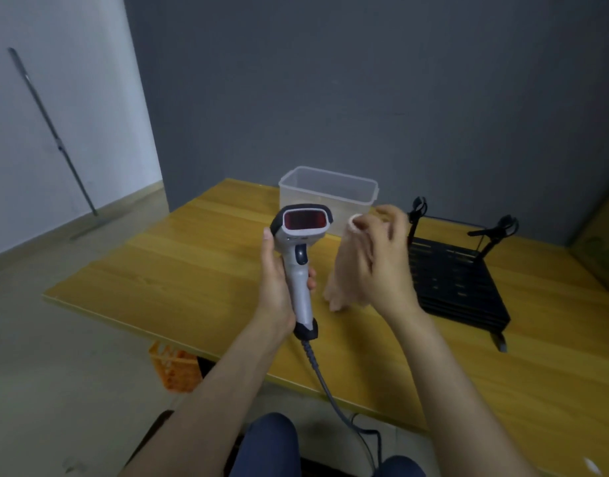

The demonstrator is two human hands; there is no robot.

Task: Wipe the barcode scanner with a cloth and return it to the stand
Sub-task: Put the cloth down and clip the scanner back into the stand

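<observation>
Head view is showing the left hand (pixel 277 284) gripping the scanner (pixel 301 256) by its pale handle, holding it upright above the bench (pixel 193 270), with the red window at the top facing the camera. Its grip is closing firmly round the handle, thumb lying up the left side and fingertips showing on the right. From the dark base of the handle a cable (pixel 330 390) is hanging down past the bench's near edge toward 6 o'clock. At 3 o'clock from the scanner, just beside it but not touching, the right hand (pixel 382 263) is pinching a pale cloth (pixel 344 273) near the top, and the cloth is drooping below the fingers; this hand is blurred. Further toward 3 o'clock a black stand (pixel 461 287) with a slatted base and two clip arms is sitting on the bench. At 12 o'clock from the scanner a clear tub (pixel 330 194) is standing on the bench's far side. Under the bench, at 7 o'clock, an orange crate (pixel 175 370) is resting on the floor.
</observation>
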